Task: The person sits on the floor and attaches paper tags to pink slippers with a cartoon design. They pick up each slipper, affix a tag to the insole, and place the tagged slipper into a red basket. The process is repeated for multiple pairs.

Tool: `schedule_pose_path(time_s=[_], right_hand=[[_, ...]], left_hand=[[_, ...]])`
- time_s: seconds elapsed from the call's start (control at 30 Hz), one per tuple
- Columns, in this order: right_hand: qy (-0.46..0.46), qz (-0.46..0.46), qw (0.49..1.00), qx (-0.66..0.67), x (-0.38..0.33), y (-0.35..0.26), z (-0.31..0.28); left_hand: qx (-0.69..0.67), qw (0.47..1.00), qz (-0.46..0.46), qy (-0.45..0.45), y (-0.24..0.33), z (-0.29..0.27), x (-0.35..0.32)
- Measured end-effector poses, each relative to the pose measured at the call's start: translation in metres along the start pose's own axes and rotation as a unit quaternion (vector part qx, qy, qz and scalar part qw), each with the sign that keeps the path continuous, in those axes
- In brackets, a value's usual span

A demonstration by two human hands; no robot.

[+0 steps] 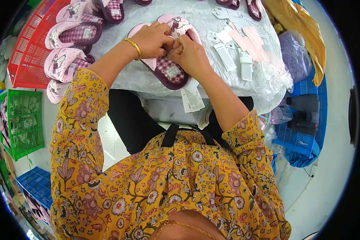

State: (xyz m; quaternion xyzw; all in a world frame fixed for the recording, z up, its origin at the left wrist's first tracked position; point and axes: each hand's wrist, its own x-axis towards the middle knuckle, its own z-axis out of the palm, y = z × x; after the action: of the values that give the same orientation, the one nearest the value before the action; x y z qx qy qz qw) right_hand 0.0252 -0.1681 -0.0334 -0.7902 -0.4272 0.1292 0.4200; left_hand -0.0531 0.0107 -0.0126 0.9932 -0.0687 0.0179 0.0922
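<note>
The left hand (155,41) is bent over the slipper (173,75), its fingers curled inward and their tips close to those of the right hand (188,57). The right hand has its thumb and forefinger drawn together just beside them, but the fingers hide whatever may be between, so I cannot tell what either hand pinches. A gold bracelet (137,48) circles the left wrist.

The slipper lies on the table (228,89), close to the near edge, with its heel toward the person and its toe pointing away and to the left. The sole is dark burgundy with a smooth rounded rim. The inside is checked in burgundy and pale pink, and a small light label (173,72) sits on the heel. The upper is pale pink with small dots where it shows around the left hand. Just beyond the hands lies a second slipper (181,25), with a pink toe edge and a white front bearing a dark cartoon figure; the hands partly cover it.

The table is wrapped in wrinkled, see-through plastic. White paper tags (193,99) stick out past the near edge, beside the slipper's heel. More paper tags (225,57) and pink strips (252,42) are scattered to the right. Along the left side, more slippers (78,34) in the same pattern stand near a red basket (30,48).
</note>
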Motion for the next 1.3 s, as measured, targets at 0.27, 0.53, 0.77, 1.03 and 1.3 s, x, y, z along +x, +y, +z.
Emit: schedule_pose_path(time_s=[0.27,0.53,0.77,1.03,1.3], right_hand=[[-0.001,0.028,1.0,-0.004,-0.005,-0.005,-0.001],[0.003,0.003,0.999,0.032,-0.006,0.004,0.001],[0.032,0.067,0.995,0.073,-0.058,-0.015,-0.04],[-0.052,0.215,0.937,0.269,-0.143,0.044,-0.033],[-0.076,0.363,0.794,0.482,-0.124,0.037,-0.002]], left_hand=[[-0.022,0.996,0.054,0.07,-0.008,0.013,-0.007],[0.011,0.998,0.041,0.044,0.004,0.006,-0.002],[0.133,0.983,0.105,0.074,0.013,0.012,-0.001],[0.15,0.982,0.114,0.015,0.021,0.002,0.003],[0.118,0.989,0.077,0.038,0.022,0.0,0.004]])
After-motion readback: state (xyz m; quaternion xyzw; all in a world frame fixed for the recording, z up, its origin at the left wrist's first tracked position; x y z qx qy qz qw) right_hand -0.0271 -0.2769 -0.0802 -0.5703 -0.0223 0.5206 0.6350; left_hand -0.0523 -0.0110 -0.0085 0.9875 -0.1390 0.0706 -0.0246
